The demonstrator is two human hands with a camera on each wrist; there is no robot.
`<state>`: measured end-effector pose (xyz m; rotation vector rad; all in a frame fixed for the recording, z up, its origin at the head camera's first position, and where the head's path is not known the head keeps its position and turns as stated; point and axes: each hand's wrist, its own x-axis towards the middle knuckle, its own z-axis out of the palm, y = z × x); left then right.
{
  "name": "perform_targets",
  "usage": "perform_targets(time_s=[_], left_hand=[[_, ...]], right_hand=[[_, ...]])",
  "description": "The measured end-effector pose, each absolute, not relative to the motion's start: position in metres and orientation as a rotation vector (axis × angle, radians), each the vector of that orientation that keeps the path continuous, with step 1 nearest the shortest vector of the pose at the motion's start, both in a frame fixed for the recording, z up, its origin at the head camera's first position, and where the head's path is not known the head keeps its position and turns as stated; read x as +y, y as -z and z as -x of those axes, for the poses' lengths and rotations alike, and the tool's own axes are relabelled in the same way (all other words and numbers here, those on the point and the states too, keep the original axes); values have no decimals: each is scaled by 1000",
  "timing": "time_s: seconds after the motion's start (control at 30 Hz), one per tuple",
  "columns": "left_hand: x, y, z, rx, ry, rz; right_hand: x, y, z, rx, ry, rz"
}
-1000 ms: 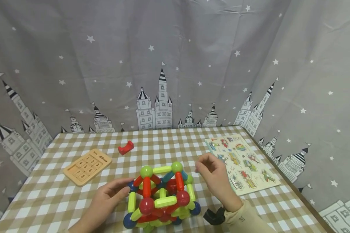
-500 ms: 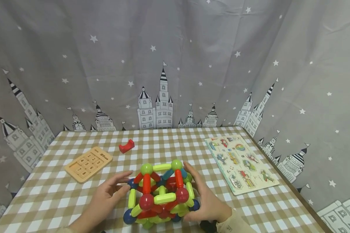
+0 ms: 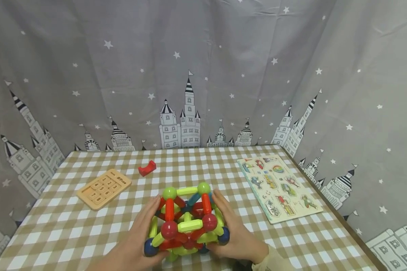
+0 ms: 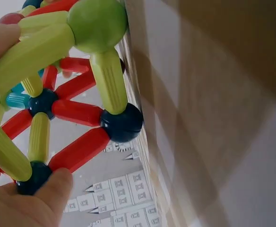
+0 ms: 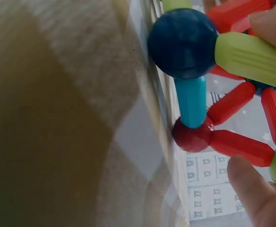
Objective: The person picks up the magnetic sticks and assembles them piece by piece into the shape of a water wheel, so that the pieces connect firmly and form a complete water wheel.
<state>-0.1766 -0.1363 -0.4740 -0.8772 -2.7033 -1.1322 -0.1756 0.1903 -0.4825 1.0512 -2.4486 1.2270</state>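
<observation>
A cube-like toy frame of red, lime and teal rods joined by coloured balls (image 3: 186, 226) stands on the checked tablecloth (image 3: 71, 233) near the front edge. My left hand (image 3: 140, 235) holds its left side, fingers pointing away from me. My right hand (image 3: 235, 235) holds its right side the same way. In the left wrist view a thumb (image 4: 38, 203) lies under a dark blue ball and a fingertip touches a lime rod of the frame (image 4: 81, 113). In the right wrist view a thumb (image 5: 256, 194) and a fingertip bracket the frame (image 5: 190, 42) beside a dark blue ball.
A wooden number board (image 3: 103, 188) lies at the left. Behind the frame sits a small red block (image 3: 147, 168). A picture puzzle board (image 3: 279, 188) lies at the right. A grey star-and-castle curtain (image 3: 190, 75) closes the table on three sides.
My right hand came down from the right of the frame onto its right side. My left hand slid forward along the left side, so both hands now hold the frame.
</observation>
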Motion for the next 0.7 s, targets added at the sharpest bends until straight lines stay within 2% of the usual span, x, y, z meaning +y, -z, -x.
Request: perform_targets(time_s=[0.47,0.7], left_hand=[[-153,482,220,-2587,974,952],[-159,469,214,-2646,972,925]], right_hand=[[183,482,220,-2612,-1259,-1026],[199,465,218,-2704,-1239,-969]])
